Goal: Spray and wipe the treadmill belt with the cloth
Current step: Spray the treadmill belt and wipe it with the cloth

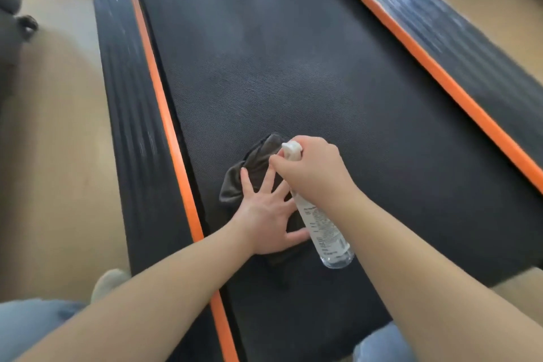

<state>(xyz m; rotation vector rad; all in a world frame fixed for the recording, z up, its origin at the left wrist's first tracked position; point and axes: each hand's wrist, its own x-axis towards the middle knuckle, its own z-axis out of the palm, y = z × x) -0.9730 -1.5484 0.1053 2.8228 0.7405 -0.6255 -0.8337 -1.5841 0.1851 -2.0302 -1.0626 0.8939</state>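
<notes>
Cloth (258, 164) under splayed left fingers (248, 182); right hand (314, 170) grips spray bottle (326, 229).

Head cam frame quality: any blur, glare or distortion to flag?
Head view: motion blur streaks the left rail, right rail and floor; belt weave around the cloth is sharper; pale glare on the right rail's far end; wide-angle lens splays both rails outward.

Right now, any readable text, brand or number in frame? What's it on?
Nothing can be quoted.
Bottle label, in the right hand: several printed lines, too small and blurred to read.
Belt: no text visible.
Cloth: no text visible.
Rails: no text visible, partly motion-blurred.
</notes>
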